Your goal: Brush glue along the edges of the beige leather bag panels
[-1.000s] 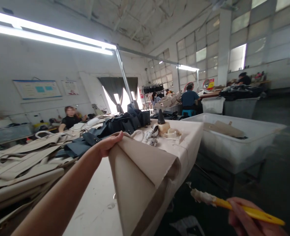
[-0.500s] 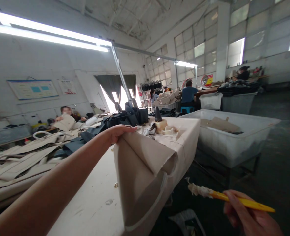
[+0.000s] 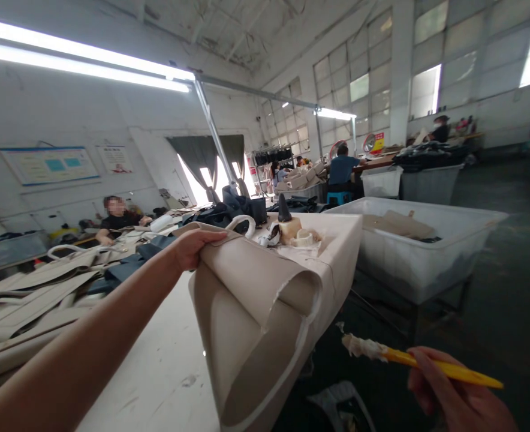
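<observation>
Beige canvas bag [image 3: 251,306], held in left grip [image 3: 196,249]

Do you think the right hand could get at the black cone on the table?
Probably yes, though the right hand is busy with a yellow brush; the canvas bag sits left of the way to the black cone, and the white bin flanks it.

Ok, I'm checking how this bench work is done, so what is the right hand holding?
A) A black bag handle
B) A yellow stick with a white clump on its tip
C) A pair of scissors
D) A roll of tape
B: the right hand pinches a yellow stick tipped with a ragged white clump, while the left hand grasps the beige canvas bag.
</observation>
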Tool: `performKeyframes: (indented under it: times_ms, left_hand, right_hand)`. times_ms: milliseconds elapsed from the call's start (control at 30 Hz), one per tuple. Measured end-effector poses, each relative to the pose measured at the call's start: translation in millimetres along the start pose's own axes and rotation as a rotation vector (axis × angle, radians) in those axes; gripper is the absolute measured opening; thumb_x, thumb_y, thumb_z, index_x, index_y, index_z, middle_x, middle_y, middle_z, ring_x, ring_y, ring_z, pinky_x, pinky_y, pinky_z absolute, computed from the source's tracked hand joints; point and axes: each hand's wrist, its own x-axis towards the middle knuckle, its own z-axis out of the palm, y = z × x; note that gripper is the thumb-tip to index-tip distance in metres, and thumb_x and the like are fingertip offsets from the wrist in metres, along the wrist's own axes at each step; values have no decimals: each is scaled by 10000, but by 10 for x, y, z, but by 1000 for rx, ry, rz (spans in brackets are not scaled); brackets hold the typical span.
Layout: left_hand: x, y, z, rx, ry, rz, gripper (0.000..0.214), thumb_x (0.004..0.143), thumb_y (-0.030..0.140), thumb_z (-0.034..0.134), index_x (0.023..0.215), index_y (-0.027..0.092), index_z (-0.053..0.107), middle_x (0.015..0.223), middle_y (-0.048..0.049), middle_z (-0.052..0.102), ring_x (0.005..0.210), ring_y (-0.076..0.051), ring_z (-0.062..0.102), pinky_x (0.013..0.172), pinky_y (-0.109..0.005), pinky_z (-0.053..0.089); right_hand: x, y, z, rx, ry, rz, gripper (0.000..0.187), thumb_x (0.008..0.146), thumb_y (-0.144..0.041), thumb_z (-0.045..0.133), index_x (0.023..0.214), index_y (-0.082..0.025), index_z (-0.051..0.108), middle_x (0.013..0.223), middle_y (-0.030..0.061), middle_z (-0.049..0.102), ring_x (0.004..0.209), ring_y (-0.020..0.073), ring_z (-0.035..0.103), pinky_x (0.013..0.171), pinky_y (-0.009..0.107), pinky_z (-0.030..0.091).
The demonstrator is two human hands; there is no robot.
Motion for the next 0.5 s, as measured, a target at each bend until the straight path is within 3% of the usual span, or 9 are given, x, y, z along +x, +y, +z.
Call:
performKeyframes:
  times_ms: [133,267,367,500]
  left_hand:
    - [-74,-90,-117,-87,-21,201,202,788,201,557,943,94,630,750,-50,658,621,-176,592,567,-253,511]
    - [-11,-327,-235,-154,-3,424,215,731,173,628,926,84,641,748,-70,659,615,-180,593,543,-222,503]
    - [49,-515,-297,-192,61,438,243,667,158,686,896,85,653,739,-86,659,607,-185,598,543,-222,512]
    - [52,-706,-397,-219,90,355,187,712,130,638,892,82,656,784,-107,661,636,-188,611,559,-224,524]
  right_hand:
    - [73,7,-14,-86,49,49,618,690,-768,349,750,-192,567,511,12,521,484,161,512,428,243,390]
    - [124,-73,27,46,72,-53,580,702,-723,412,798,-167,546,498,15,517,444,153,486,462,246,422]
    - [164,-95,56,74,58,-132,519,745,-666,440,830,-163,534,541,15,539,465,140,495,455,215,420]
    - [207,-163,118,126,40,-230,473,776,-615,450,799,-150,534,564,27,549,447,128,489,437,198,430]
